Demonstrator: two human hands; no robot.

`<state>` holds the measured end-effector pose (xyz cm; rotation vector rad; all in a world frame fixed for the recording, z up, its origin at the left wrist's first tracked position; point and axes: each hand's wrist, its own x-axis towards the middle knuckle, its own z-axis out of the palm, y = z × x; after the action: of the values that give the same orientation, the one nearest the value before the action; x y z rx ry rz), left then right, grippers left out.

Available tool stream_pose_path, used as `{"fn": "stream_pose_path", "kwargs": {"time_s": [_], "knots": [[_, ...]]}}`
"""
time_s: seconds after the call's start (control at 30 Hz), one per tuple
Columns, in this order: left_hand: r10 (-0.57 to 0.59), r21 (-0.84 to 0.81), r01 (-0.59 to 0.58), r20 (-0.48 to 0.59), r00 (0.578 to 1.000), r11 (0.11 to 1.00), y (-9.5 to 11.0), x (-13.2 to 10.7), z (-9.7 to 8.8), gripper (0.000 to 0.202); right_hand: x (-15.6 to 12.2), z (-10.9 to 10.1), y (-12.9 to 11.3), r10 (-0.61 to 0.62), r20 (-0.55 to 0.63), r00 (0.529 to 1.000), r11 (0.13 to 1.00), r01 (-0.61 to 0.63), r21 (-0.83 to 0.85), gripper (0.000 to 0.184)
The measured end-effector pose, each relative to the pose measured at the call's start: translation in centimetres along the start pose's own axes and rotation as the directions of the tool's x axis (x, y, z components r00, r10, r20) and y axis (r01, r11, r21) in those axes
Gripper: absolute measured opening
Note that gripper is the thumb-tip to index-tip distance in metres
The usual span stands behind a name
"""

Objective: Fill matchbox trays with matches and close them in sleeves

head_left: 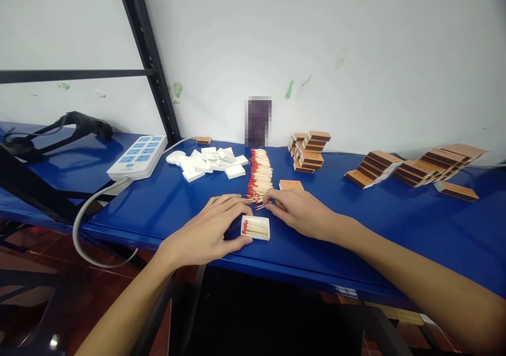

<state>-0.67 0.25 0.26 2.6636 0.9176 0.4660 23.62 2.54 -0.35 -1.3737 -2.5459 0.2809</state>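
Note:
In the head view a small white matchbox tray (266, 237) lies on the blue table near its front edge, with several red-tipped matches (256, 230) inside. My left hand (209, 228) curves around its left end, thumb against the near side and index finger by the far side. The other left fingers stretch toward a long pile of matches (261, 172), red heads facing left. At the pile's near end, my right hand (294, 209) pinches a few matches (259, 207). Its fingertips partly hide them. Just behind this hand is an orange matchbox sleeve (290, 184), partly covered.
White trays (211, 161) lie heaped left of the pile. Stacked matchboxes (310, 153) stand behind to the right, with more stacks (435, 165) farther right. A power strip (138, 157) and its cable lie left, beside a black shelf post (152, 55). A white wall (316, 39) rises behind.

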Motion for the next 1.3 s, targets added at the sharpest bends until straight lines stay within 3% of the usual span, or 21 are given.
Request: {"fn": "stream_pose_path", "kwargs": {"time_s": [0.27, 0.53, 0.9, 1.1, 1.3], "knots": [[-0.002, 0.008, 0.002, -0.033, 0.999, 1.000, 0.1, 0.0, 0.1, 0.026, -0.4, -0.1, 0.0, -0.024, 0.011, 1.000, 0.996, 0.023, 0.086, 0.019], [0.029, 0.008, -0.028, -0.046, 0.999, 1.000, 0.2, 0.0, 0.1, 0.029, -0.3, 0.4, 0.2, -0.141, -0.013, 0.990, 0.988, 0.141, 0.063, 0.022], [0.032, 0.014, -0.032, -0.042, 0.999, 0.999, 0.4, 0.1, 0.1, 0.029, -0.2, 0.1, -1.3, -0.160, -0.018, 0.987, 0.987, 0.159, -0.017, 0.020], [-0.085, 0.068, 0.092, -0.091, 0.992, 0.993, 0.4, 0.1, 0.2, 0.025, -0.5, -0.1, -2.0, -0.137, -0.131, 0.982, 0.970, 0.160, 0.184, 0.018], [-0.095, 0.046, 0.101, -0.115, 0.989, 0.994, 0.5, 0.1, 0.2, 0.023, -1.2, 0.0, -3.3, -0.181, -0.075, 0.981, 0.947, 0.195, 0.257, 0.016]]}}
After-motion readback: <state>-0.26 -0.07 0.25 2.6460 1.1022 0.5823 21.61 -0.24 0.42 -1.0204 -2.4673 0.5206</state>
